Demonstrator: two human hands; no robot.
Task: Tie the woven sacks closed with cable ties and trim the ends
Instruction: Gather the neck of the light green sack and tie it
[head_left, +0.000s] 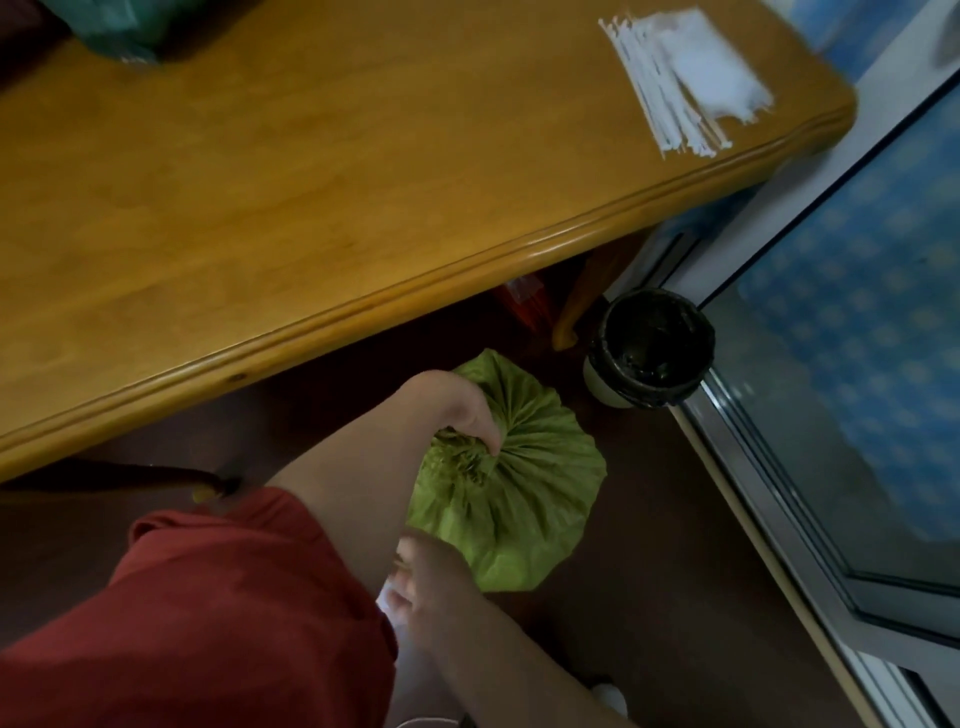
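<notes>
Left hand (464, 415) clutches the gathered neck of the green sack (540, 499); right hand (431, 578) at its 7 o'clock, grip unclear; dark-lined bin (605, 335) at 2 o'clock.

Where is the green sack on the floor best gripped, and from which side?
Grip the green sack at its gathered neck, from above: its pleats converge there into one narrow upward-facing bunch, which the left hand grips. The body is too broad.

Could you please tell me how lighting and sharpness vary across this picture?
Head view: wooden tabletop well lit, white cable ties on it smeared by motion blur; floor beneath dim, so the green woven sack and the left hand gripping its neck look murky.
</notes>
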